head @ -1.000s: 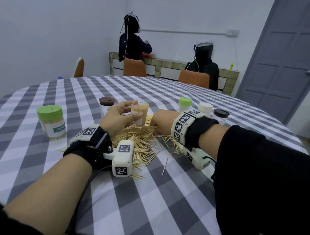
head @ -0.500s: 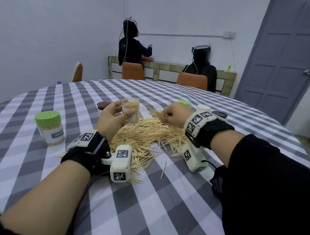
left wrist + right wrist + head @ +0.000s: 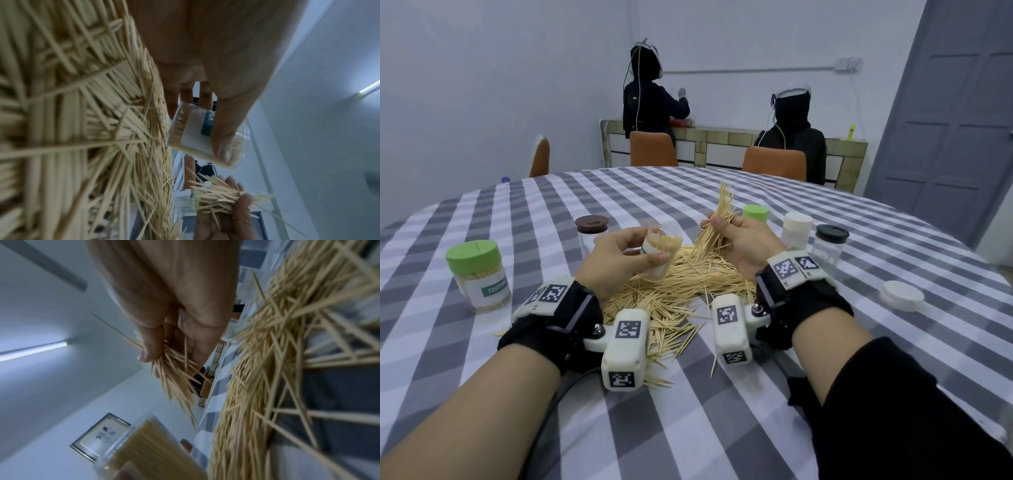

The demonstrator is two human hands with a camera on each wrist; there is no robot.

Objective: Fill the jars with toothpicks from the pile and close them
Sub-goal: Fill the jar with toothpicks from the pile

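My left hand (image 3: 619, 253) grips an open clear jar (image 3: 662, 248) partly filled with toothpicks, tilted toward the right above the pile. The same jar (image 3: 202, 136) shows in the left wrist view between thumb and fingers. My right hand (image 3: 736, 236) holds a bunch of toothpicks (image 3: 719, 219), lifted off the pile, with tips fanning up and down. That bunch (image 3: 176, 378) hangs near the jar's mouth (image 3: 148, 449) in the right wrist view. The loose toothpick pile (image 3: 681, 291) lies on the checked tablecloth (image 3: 688, 411) under both hands.
A filled green-lidded jar (image 3: 477, 274) stands at left. A brown-lidded jar (image 3: 591, 229) stands behind my left hand. Green-lidded (image 3: 755, 214), white-lidded (image 3: 796, 229) and black-lidded (image 3: 830, 245) jars stand at right. A loose white lid (image 3: 902, 295) lies far right. Two people work at the back counter.
My right hand has risen off the pile with a bunch of toothpicks and turned it upright. The left hand has tilted the jar toward it.
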